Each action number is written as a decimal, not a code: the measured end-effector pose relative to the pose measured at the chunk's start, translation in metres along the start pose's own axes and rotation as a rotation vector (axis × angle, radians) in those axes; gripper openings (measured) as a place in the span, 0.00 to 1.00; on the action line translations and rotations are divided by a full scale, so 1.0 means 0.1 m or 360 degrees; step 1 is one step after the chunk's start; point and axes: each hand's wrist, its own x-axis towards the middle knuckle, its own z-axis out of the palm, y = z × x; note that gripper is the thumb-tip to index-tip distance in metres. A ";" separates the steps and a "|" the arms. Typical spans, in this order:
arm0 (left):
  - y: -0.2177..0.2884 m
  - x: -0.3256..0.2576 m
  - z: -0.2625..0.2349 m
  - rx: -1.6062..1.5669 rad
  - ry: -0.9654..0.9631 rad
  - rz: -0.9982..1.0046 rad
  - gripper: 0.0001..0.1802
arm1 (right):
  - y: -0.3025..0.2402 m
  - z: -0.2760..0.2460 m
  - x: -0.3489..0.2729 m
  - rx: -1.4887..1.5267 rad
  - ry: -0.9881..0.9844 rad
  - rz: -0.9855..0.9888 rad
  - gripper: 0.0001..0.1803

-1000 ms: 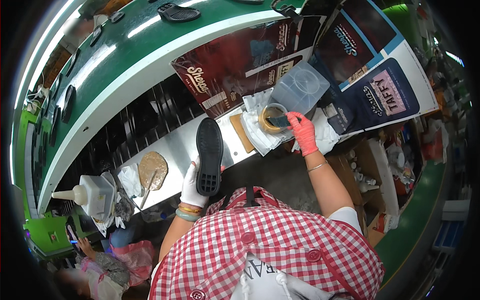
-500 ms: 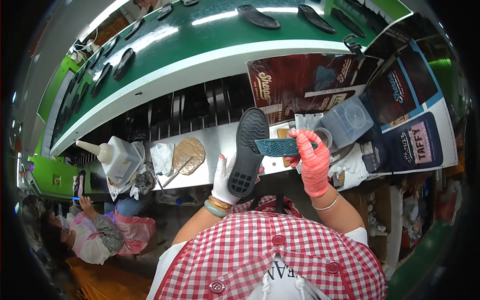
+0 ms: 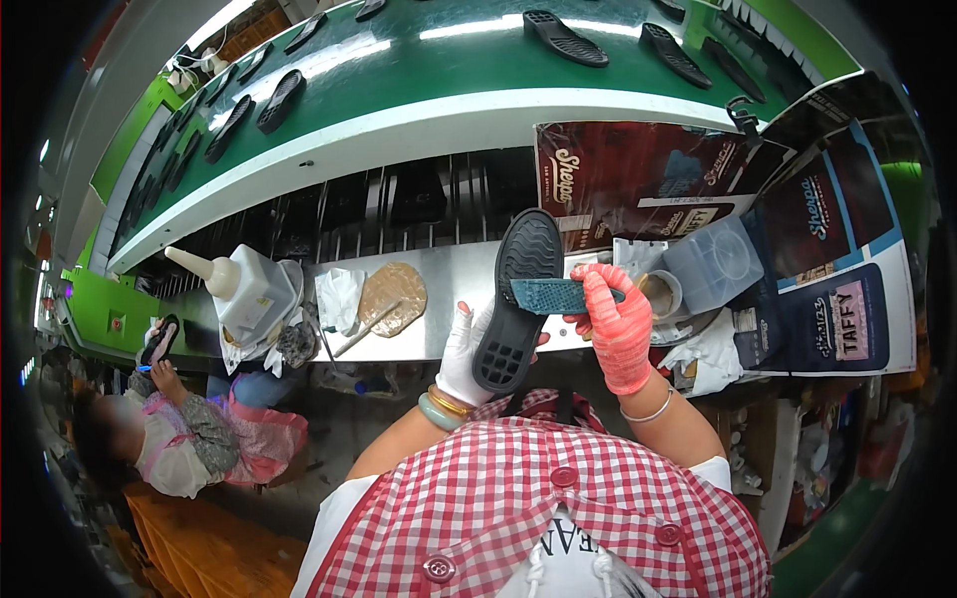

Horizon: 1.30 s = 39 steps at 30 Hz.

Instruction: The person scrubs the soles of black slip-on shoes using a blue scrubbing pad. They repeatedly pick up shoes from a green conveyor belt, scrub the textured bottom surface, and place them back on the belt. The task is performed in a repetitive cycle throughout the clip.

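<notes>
- The green conveyor belt (image 3: 419, 70) is curving across the top of the view, carrying a line of black soles (image 3: 564, 24); more of that line is showing now than 1 second ago, as the wearer's head is tipping up and left.
- The steel bench (image 3: 439, 284) below it is holding a pale glue bottle with a cone nozzle (image 3: 239, 289), a crumpled white rag (image 3: 339, 297) and a brown glue-stained pad (image 3: 394, 296); printed cardboard sheets (image 3: 648, 184) are leaning behind.
- The black shoe sole (image 3: 513, 299) is standing nearly upright in front of the wearer's chest, tread facing the camera. It is sitting nearer the middle of the view than 1 second ago.
- The left hand (image 3: 464, 349), in a white glove, is wrapping closed around the sole's lower edge.
- The right hand (image 3: 616, 324), in a red glove, is clamping a teal brush (image 3: 558, 295) flat across the sole's middle; 1 second ago it was over at the small glue cup (image 3: 660, 296), so the brush is probably loaded and the coating stroke appears to be starting.
- A clear plastic tub (image 3: 720, 261) is resting just beside that cup.
</notes>
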 end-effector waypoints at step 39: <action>0.31 0.15 0.05 0.0233 0.0090 -0.0867 0.47 | -0.46 0.15 0.08 -0.0554 -0.1003 0.0582 0.13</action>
